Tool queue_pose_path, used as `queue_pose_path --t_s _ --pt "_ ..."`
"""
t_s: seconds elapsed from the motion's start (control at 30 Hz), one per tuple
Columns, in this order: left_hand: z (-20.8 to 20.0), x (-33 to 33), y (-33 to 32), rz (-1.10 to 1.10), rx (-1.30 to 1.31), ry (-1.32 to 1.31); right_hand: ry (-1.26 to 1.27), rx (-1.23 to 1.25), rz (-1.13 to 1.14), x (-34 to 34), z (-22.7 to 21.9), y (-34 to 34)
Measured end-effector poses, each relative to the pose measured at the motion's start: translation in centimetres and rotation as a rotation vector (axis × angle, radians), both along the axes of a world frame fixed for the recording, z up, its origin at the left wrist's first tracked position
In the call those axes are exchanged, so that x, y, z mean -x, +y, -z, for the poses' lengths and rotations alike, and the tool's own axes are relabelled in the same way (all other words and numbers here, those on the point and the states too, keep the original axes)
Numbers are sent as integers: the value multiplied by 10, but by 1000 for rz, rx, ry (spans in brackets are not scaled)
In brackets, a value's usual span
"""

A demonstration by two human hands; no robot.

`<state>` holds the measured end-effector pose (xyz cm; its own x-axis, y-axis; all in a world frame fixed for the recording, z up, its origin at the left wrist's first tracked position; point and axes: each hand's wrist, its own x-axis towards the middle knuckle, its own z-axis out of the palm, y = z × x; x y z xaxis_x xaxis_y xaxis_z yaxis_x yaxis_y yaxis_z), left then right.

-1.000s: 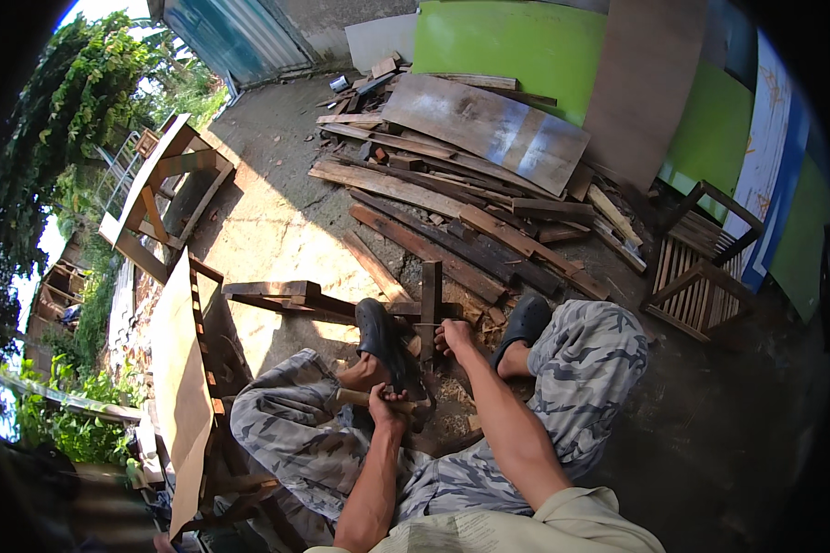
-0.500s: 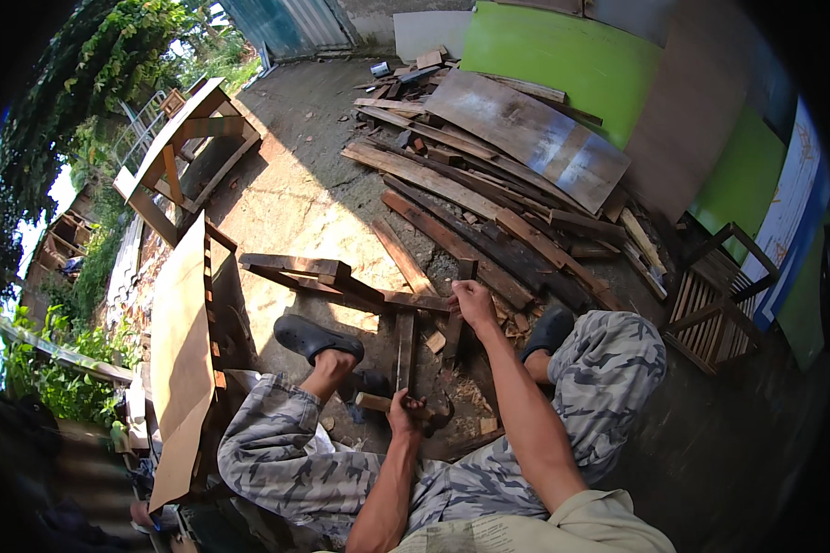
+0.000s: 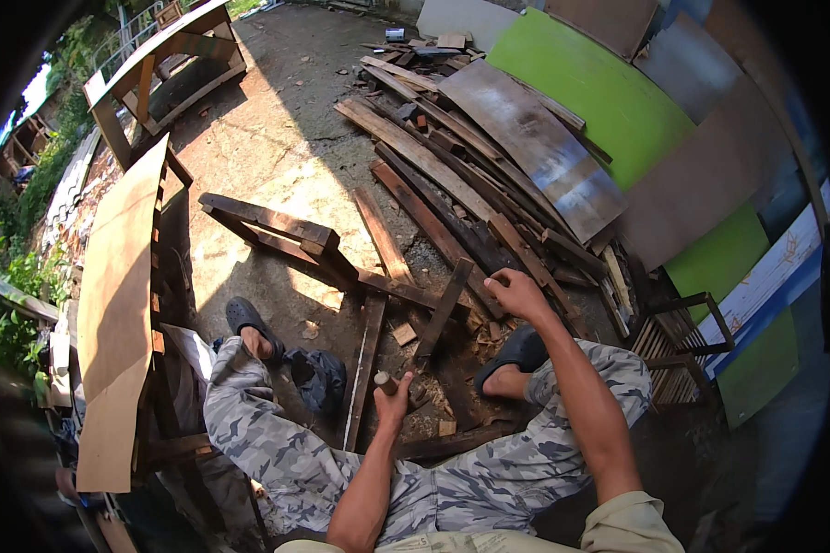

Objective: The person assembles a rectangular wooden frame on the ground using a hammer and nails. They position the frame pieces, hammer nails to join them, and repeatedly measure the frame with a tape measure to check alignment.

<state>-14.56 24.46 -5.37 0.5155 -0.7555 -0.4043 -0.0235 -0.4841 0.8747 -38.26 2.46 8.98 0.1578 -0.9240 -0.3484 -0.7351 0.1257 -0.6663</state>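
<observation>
The left hand [image 3: 392, 398] has its fingers wrapped tight around a wooden handle [image 3: 383, 380], held low between the knees, seemingly to work on the plank [image 3: 443, 309] lying on the concrete ground [image 3: 277, 147]. The right hand [image 3: 516, 293] reaches forward, arm outstretched, fingers curled down on the pile of boards [image 3: 452, 184] beside that plank, apparently steadying it.

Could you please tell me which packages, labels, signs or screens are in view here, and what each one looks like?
Screens, labels: none visible.
Small can: far end of the yard by the wood pile, dark with a pale band.
Painted board: right edge behind the green panels, long, white and blue, possibly a sign.
</observation>
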Motion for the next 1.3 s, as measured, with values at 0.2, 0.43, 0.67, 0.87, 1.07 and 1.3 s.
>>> queue_pose_path --t_s 0.2,0.43,0.67,0.87,1.07,1.3 --pt "20 1 -5 -275 -103 143 -20 -439 101 -2 127 11" --pt "29 2 11 -488 -229 201 -2 -596 212 -56 227 61" --pt "33 9 19 -484 -335 228 -91 -452 416 -97 255 67" --pt "46 14 15 -585 -280 224 -228 -375 341 -97 259 57" --pt "38 15 14 -577 -235 228 -38 -462 165 -71 245 100" --pt "40 11 19 -572 -216 212 166 -440 -45 -63 244 170"
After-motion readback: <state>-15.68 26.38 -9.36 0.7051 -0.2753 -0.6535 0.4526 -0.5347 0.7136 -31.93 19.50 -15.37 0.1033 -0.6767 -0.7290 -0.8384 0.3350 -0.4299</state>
